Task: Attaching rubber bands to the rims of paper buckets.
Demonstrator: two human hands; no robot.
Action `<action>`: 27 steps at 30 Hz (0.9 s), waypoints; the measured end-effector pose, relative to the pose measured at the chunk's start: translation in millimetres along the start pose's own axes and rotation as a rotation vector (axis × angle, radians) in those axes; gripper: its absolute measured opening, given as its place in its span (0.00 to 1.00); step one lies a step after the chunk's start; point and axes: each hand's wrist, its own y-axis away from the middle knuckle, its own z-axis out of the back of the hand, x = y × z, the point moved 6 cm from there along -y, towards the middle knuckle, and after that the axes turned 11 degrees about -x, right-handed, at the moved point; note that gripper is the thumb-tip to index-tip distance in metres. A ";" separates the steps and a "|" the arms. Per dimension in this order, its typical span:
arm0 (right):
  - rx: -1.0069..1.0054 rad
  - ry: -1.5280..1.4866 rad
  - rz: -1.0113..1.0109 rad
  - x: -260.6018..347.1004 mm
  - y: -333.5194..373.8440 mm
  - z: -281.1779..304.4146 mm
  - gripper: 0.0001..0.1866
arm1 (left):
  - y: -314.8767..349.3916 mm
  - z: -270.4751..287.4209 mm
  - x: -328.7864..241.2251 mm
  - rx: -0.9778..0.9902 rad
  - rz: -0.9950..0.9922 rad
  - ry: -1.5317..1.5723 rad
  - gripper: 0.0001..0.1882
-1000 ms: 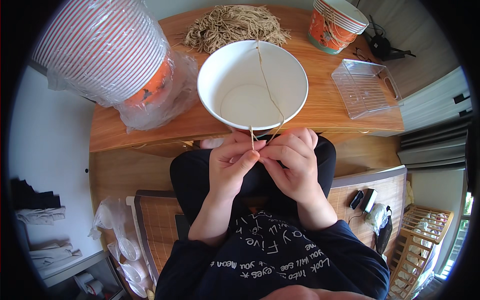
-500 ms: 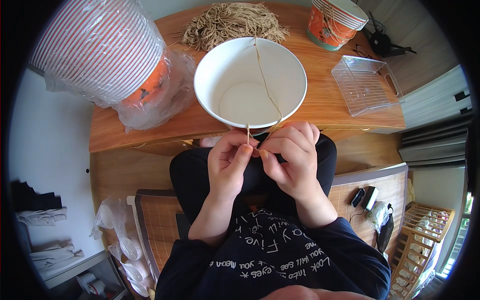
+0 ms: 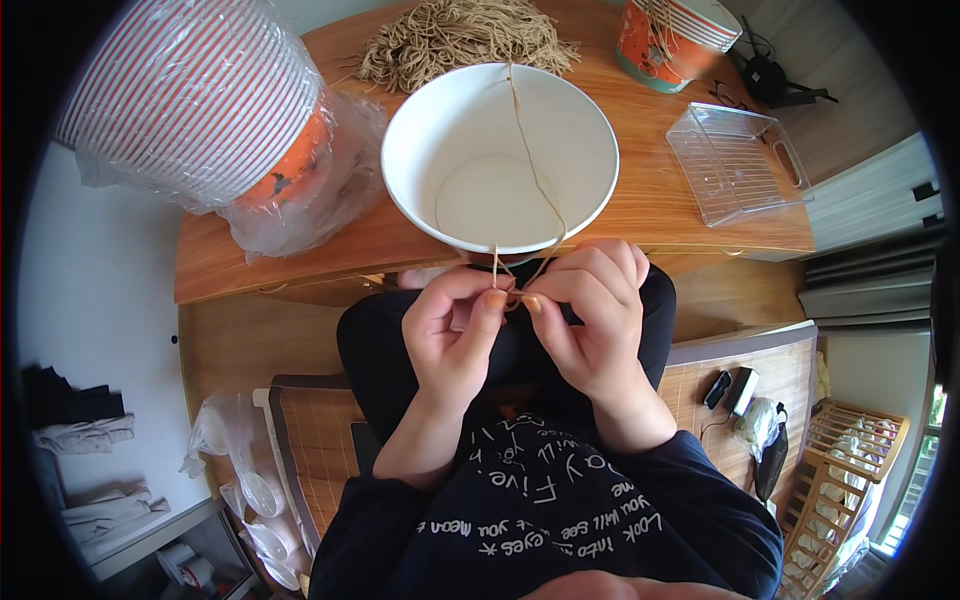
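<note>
A large white paper bucket [image 3: 430, 190] stands at the table's near edge, its open mouth toward me. A thin tan paper cord [image 3: 537, 180] runs from the bucket's far rim across its mouth to the near rim, where its strands come down to my fingers. Thumb and fingers of my left hand [image 3: 450, 330] pinch the cord just below the near rim. My right hand [image 3: 592, 310] pinches the cord close beside it, fingers curled. Between the fingertips the strands cross in a small loop; its exact form is partly hidden.
Left on the wooden table [image 3: 640, 215] lies a plastic-wrapped stack of buckets [image 3: 200, 110]. A heap of tan cords [image 3: 465, 42] sits behind the bucket. Far right are corded orange buckets [image 3: 665, 45] and a clear plastic tray [image 3: 735, 165]. A woven mat [image 3: 690, 385] lies below.
The hands have drawn slightly apart, and a small crossed loop of cord now shows between the fingertips. The bucket's far rim appears slightly higher.
</note>
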 end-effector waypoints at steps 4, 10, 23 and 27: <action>-0.048 0.068 0.056 8.0 -2.8 3.9 0.10 | 0.8 4.9 -4.9 -0.056 -0.079 -0.142 0.04; -0.016 0.149 0.181 14.4 -12.2 6.6 0.15 | -5.3 1.1 -27.3 -0.022 -0.469 -0.422 0.09; 0.035 0.103 0.523 25.8 -32.7 -3.8 0.14 | -6.8 0.0 -54.4 -0.010 -0.502 -0.612 0.09; 0.019 0.086 0.539 25.0 -34.3 -6.6 0.17 | -7.4 1.1 -56.0 -0.018 -0.526 -0.621 0.08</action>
